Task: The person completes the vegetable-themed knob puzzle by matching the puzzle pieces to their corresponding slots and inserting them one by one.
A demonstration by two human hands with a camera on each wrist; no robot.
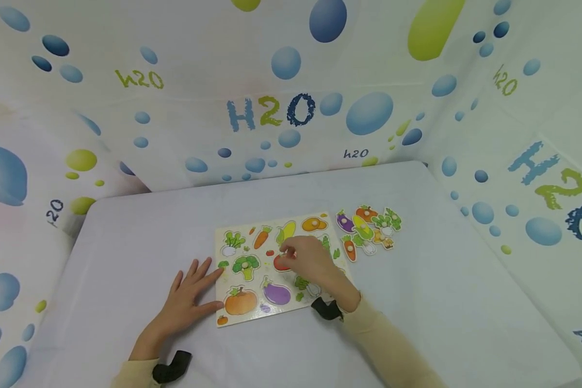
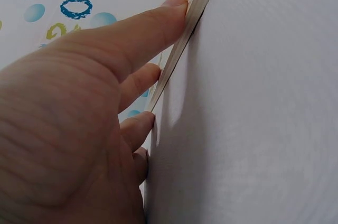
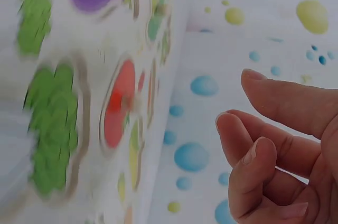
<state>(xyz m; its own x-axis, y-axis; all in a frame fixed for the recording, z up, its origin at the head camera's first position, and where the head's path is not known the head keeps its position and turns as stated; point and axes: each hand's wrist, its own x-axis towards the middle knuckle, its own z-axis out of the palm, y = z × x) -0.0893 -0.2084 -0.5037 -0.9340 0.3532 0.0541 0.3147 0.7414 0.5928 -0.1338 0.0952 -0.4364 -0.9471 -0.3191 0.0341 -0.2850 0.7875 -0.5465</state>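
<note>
A wooden vegetable puzzle board [image 1: 291, 307] lies on the white table. My left hand [image 1: 186, 296], fingers spread, rests at the board's left edge; the left wrist view shows its fingertips [image 2: 179, 2] against that edge. My right hand [image 1: 310, 264] hovers over the middle of the board beside the red tomato piece [image 1: 280, 263]. In the right wrist view, thumb and fingers of the right hand [image 3: 280, 150] are apart with nothing between them, and the tomato [image 3: 119, 108] has a small knob. A broccoli piece [image 1: 246, 268] sits on the board's left part. The hand hides part of the board.
Right of the board lies a pile of loose knobbed pieces, among them an eggplant [image 1: 345, 221], a corn cob [image 1: 362, 228], a carrot [image 1: 349, 249] and a pumpkin [image 1: 366, 213]. Bubble-printed cloth [image 1: 189, 129] hangs around the table [image 1: 441, 302].
</note>
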